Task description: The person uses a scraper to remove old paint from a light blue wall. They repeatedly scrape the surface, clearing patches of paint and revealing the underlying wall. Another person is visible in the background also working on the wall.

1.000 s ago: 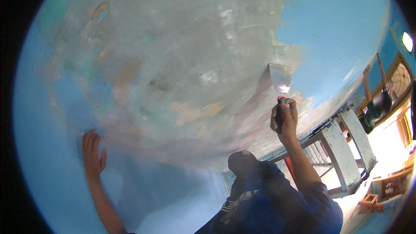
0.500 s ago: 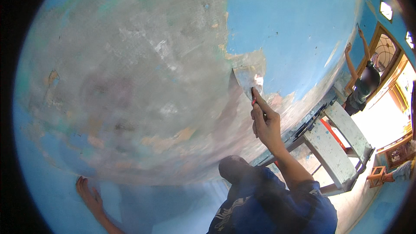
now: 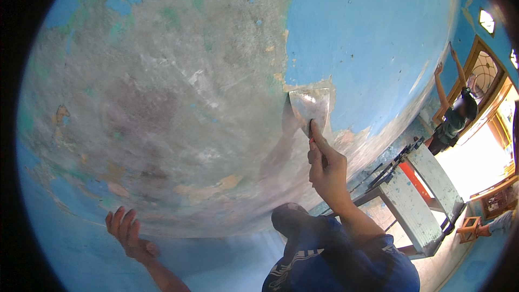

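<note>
A wide-bladed paint scraper (image 3: 310, 105) is in my right hand (image 3: 330, 178), which grips the handle with the index finger stretched along it toward the blade. The blade's broad end lies against the wall, just below the upper edge of a small scraped notch in the blue paint (image 3: 373, 48). To the left spreads a large grey stripped patch (image 3: 162, 86) with remnants of green, peach and blue. My left hand (image 3: 130, 233), fingers apart and nothing in it, is near the wall's lower left; whether it touches the surface I cannot tell.
At the lower right stands a grey, paint-spotted bench-like frame (image 3: 411, 211) with dark items on top. Beyond it another person (image 3: 451, 121) reaches both arms up to the wall, beside a wooden-framed door (image 3: 481, 70). A small wooden stool (image 3: 469, 230) is near a person's foot at far right.
The scraper blade has moved up along the wall, nearer the notch's upper edge. My left hand has shifted right and turned, its fingers now curling upward. The view has tilted slightly.
</note>
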